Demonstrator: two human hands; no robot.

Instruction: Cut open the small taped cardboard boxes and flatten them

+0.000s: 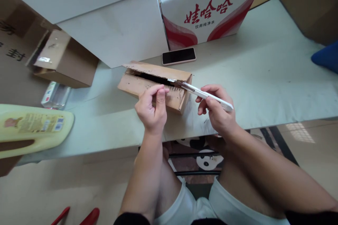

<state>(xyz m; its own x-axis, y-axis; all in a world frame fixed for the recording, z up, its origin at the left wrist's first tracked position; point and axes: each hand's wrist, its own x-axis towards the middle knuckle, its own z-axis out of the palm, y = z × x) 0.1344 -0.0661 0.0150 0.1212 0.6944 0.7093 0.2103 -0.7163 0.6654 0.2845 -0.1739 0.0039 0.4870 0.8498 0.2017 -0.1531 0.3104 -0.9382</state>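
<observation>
Your right hand (218, 107) grips a slim white utility knife (196, 90) at the gapped oblong brown cardboard box (158, 70) on the pale-green cloth-covered table (269, 77); your left hand (153, 109) pinches narrowly, contents: cannot tell

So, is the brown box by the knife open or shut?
Partly open: a dark gap runs along the top of the brown box between its flaps. I can't tell what's inside.

Box (158, 71) inside: dark beyond my left fingers (160, 101), contents hidden.
My left pinch: anything held there is too small to tell.
Yellow bottle (39, 124): left of my fingers, cut off by the edge.
Blue object (327, 58): well right of my fingers, cut off too.
</observation>
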